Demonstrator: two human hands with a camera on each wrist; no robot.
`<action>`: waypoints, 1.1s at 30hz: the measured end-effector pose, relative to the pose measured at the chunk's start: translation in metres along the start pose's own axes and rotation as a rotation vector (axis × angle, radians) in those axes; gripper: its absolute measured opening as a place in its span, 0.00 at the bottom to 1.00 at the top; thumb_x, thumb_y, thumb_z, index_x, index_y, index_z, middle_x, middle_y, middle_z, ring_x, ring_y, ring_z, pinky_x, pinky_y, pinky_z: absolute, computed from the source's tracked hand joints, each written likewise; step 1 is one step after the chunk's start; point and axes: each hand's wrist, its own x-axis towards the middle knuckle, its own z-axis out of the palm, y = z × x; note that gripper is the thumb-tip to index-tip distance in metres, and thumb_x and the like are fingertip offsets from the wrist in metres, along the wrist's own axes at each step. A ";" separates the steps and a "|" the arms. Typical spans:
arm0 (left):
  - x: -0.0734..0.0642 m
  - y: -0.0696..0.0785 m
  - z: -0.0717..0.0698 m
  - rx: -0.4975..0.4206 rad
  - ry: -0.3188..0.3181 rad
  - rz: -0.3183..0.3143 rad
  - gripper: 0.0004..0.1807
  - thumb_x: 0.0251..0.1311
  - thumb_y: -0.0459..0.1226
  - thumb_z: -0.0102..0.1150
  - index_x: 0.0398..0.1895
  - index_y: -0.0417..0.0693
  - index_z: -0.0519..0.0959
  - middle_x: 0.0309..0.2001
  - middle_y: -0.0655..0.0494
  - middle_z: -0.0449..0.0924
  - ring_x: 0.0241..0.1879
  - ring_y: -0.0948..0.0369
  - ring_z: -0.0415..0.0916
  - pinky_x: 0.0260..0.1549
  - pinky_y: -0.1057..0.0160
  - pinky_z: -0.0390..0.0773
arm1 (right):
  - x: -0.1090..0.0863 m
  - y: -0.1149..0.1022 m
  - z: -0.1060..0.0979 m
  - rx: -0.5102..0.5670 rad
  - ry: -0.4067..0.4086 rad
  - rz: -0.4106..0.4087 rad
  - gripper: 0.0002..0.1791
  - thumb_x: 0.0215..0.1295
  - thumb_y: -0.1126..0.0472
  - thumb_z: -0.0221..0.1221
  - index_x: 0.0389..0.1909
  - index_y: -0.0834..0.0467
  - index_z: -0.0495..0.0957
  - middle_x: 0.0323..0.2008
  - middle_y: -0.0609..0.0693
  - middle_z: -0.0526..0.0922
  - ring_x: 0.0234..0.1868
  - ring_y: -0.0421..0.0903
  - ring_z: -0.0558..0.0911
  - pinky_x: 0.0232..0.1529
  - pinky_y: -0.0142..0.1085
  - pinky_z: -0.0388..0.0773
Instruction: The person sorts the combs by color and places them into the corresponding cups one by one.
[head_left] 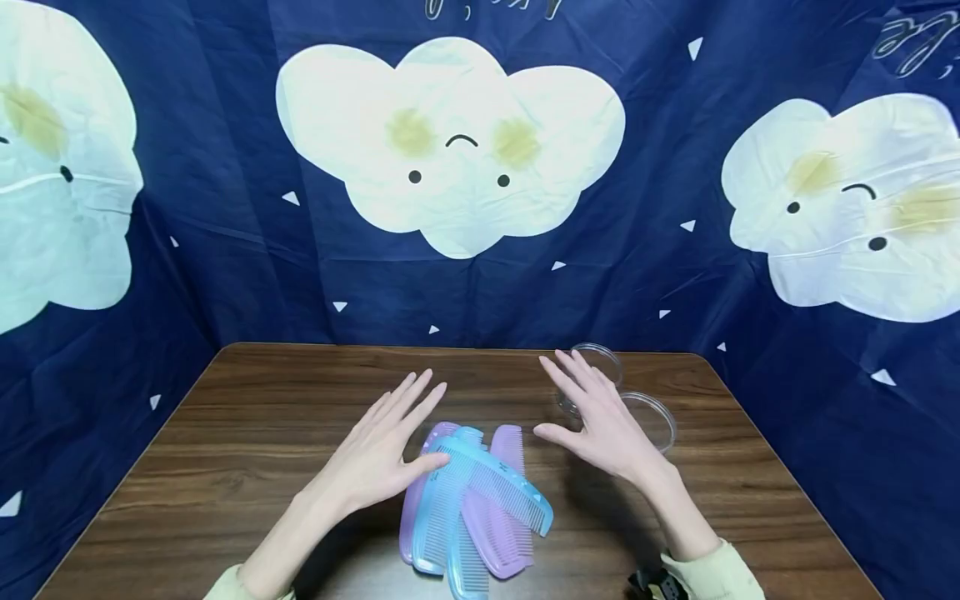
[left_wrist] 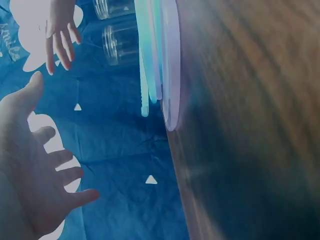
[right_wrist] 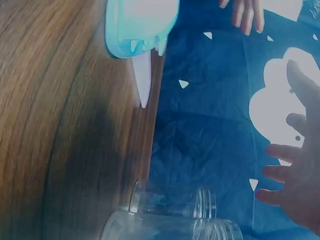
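Observation:
Several blue and purple combs lie in an overlapping heap on the wooden table; a blue comb [head_left: 517, 492] crosses the top, and a purple comb [head_left: 491, 533] shows beneath. My left hand [head_left: 382, 458] hovers at the heap's left side, fingers spread, holding nothing; its thumb overlaps the combs in the head view. To the right, my right hand [head_left: 600, 417] is raised above the table with spread fingers and nothing in it. Two clear jars stand by the right hand, one jar [head_left: 651, 417] partly behind it; in the right wrist view a jar [right_wrist: 170, 200] shows at the bottom.
The brown wooden table [head_left: 247, 433] ends at a dark blue cloth backdrop [head_left: 465, 300] printed with white clouds. Both sleeves [head_left: 712, 571] are pale, and a black device [head_left: 656, 583] sits at the right wrist.

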 end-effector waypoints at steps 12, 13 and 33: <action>-0.003 -0.002 0.014 -0.032 -0.012 -0.063 0.51 0.63 0.68 0.57 0.84 0.64 0.49 0.85 0.58 0.44 0.84 0.50 0.46 0.77 0.39 0.58 | -0.017 0.021 -0.011 0.028 0.129 0.137 0.52 0.57 0.41 0.72 0.80 0.40 0.58 0.80 0.52 0.61 0.82 0.61 0.55 0.75 0.67 0.55; -0.002 -0.001 0.014 -0.031 -0.011 -0.064 0.51 0.63 0.68 0.57 0.84 0.65 0.48 0.85 0.57 0.44 0.84 0.50 0.46 0.77 0.39 0.58 | -0.019 0.023 -0.012 0.027 0.135 0.151 0.52 0.57 0.41 0.73 0.80 0.40 0.58 0.80 0.53 0.61 0.82 0.62 0.55 0.74 0.68 0.55; -0.002 0.020 0.017 -0.042 -0.099 -0.053 0.52 0.60 0.63 0.63 0.83 0.62 0.52 0.84 0.54 0.46 0.83 0.48 0.47 0.76 0.36 0.58 | -0.055 0.056 -0.034 0.040 0.017 0.380 0.55 0.59 0.33 0.68 0.82 0.36 0.48 0.81 0.59 0.56 0.77 0.70 0.62 0.64 0.76 0.61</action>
